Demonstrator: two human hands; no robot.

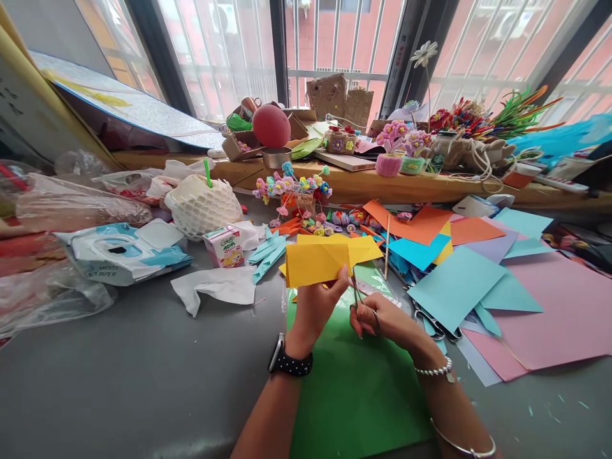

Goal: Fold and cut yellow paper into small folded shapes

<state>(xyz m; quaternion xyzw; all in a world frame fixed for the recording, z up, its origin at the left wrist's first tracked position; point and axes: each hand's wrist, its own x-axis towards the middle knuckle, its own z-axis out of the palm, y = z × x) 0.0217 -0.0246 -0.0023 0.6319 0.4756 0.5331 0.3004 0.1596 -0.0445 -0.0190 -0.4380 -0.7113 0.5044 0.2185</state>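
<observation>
Head cam's got both hands busy over a green sheet (363, 389) that lies on the gray counter (129, 382). Left hand (319, 309), the one with a dark dotted watch strap (292, 364) on the wrist, is pinching a piece of yellow paper (315, 264) near its lower right corner, thumb on the near side. That paper is held up above the far end of the green sheet, pretty much mid-frame, and it looks folded over. Right hand (382, 319) has its fingers curled around the scissors (356, 296), blades pointing up and away, tips right by the paper's edge; can't really tell whether they're biting into it. That wrist has a beaded bracelet (434, 368) on it, with a thin metal bangle (461, 440) further up the arm. Off to the right it's a big spread of colored paper: teal sheets (456, 287) overlapping a large pink sheet (564, 306), with orange paper (406, 223) further back, plus a thin wooden stick (387, 248) poking up just past the yellow stuff. Over on the left you've got a crumpled tissue (215, 287), a little pink carton (224, 247) and a pack of wipes (127, 252). Behind all that, a basket of little handmade flowers (292, 191) sits near the wooden ledge (191, 169), and a round red ball (271, 125) rests up among the clutter by the windows.
</observation>
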